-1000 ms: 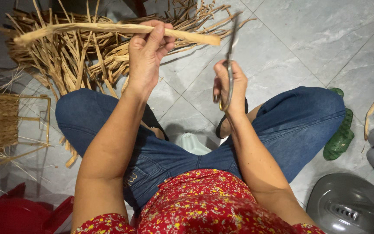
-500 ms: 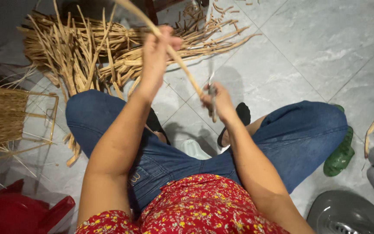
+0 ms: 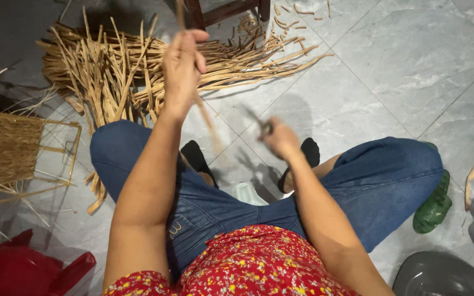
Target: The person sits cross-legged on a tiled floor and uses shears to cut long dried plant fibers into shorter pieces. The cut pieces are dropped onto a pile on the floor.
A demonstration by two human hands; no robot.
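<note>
Grey tiled floor [image 3: 412,71], person seated, knees apart in blue jeans. Large heap of dry tan strips [image 3: 138,71] spread on the floor beyond the left knee, reaching toward a dark wooden stool leg [image 3: 196,13]. Woven basket [image 3: 4,145], part finished, at far left. Red plastic item [image 3: 23,271] at lower left. Green sandal [image 3: 434,205] beside the right knee.

Left hand [image 3: 182,68] raised, clenched around one thin strip [image 3: 207,118], blurred, slanting down toward the lap. Right hand [image 3: 278,137] lower, closed on a small dark tool [image 3: 259,123]; too blurred to tell its kind.
</note>
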